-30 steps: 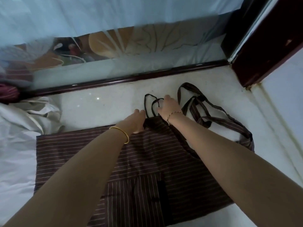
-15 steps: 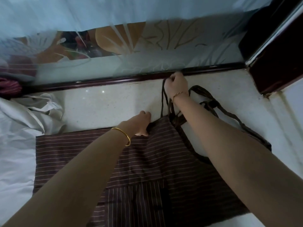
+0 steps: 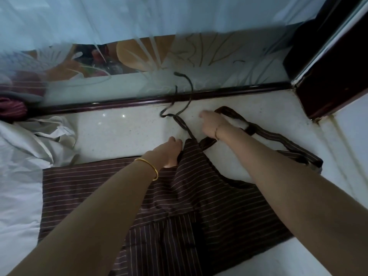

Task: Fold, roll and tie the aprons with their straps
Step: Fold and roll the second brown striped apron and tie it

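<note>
The left hand (image 3: 169, 151) is curling its fingers down over the far edge of the apron (image 3: 219, 206) and gripping the cloth there, so that a ridge of fabric is rising beside it; the fingertips themselves are hidden. The right hand (image 3: 211, 124) is hovering just beyond, fingers loosely straight and close together, holding nothing. The apron is lying flat on the pale speckled floor (image 3: 123, 132), dark brown woven cloth with thin pale stripes, its pocket (image 3: 159, 236) striped the other way. A thin tie strap (image 3: 180, 121) is snaking from the bib's far corner up against the patterned glass (image 3: 219, 62), while a wide striped strap loop (image 3: 264, 134) is trailing to the right behind the right wrist. Crumpled white cloth (image 3: 23, 156) is lying at the left.
</note>
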